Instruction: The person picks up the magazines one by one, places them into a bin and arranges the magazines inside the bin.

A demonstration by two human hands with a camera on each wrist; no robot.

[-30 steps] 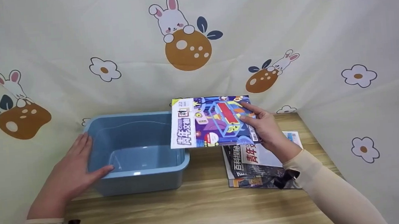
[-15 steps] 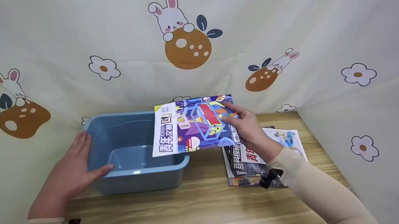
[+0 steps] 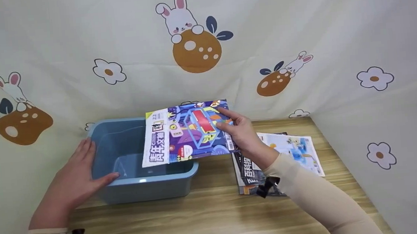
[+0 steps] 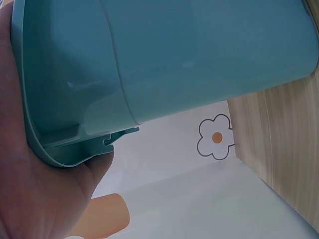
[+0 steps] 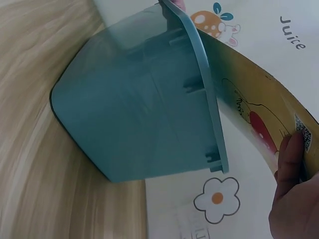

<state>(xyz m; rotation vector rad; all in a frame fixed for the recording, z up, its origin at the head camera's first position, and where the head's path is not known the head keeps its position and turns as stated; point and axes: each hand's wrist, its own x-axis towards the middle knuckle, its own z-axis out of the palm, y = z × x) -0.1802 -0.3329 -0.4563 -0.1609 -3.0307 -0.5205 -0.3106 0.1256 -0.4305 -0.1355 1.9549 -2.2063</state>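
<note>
In the head view my left hand (image 3: 71, 176) holds the left front corner of a blue plastic tub (image 3: 146, 180), its thumb lying over the front rim. The left wrist view shows that hand against the rim of the tub (image 4: 199, 50). My right hand (image 3: 245, 134) grips the right edge of a purple-and-white magazine (image 3: 195, 133) above the tub's right side. From the right wrist, the yellowish underside of the magazine (image 5: 259, 84) appears, with fingers (image 5: 291, 159) against it. The magazine hides the tub's right rear part.
A fanned pile of magazines (image 3: 293, 151) lies on the wooden tabletop (image 3: 187, 223) right of the tub, partly hidden by my right forearm. A fabric backdrop (image 3: 253, 20) with rabbits and flowers rises behind and on both sides.
My right hand has carried the magazine leftward, from the tub's right edge to over its opening. More of the pile at right shows. The left hand and the tub have stayed in place.
</note>
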